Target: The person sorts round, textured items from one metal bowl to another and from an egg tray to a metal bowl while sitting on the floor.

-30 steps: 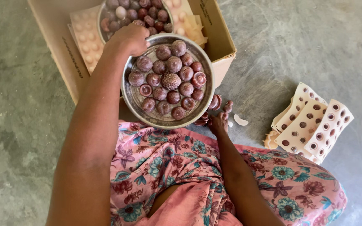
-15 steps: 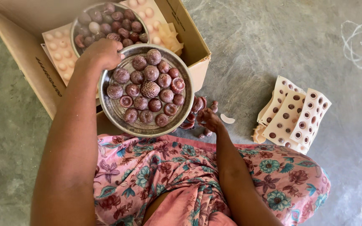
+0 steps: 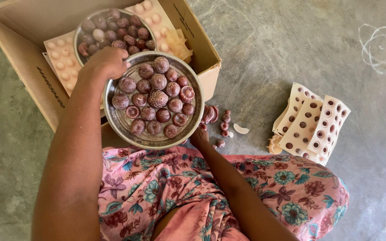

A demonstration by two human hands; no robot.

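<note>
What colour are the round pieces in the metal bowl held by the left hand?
Dull purple-maroon, some dusty-looking, seen in the head view: round pieces in the metal bowl.

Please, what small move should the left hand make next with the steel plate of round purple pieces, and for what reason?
Probably ease the steel plate down onto the second plate in the cardboard box. The left hand grips its far rim and holds it partly over the box, above that plate. The right hand is at the near rim, so it looks supported on both sides.
</note>
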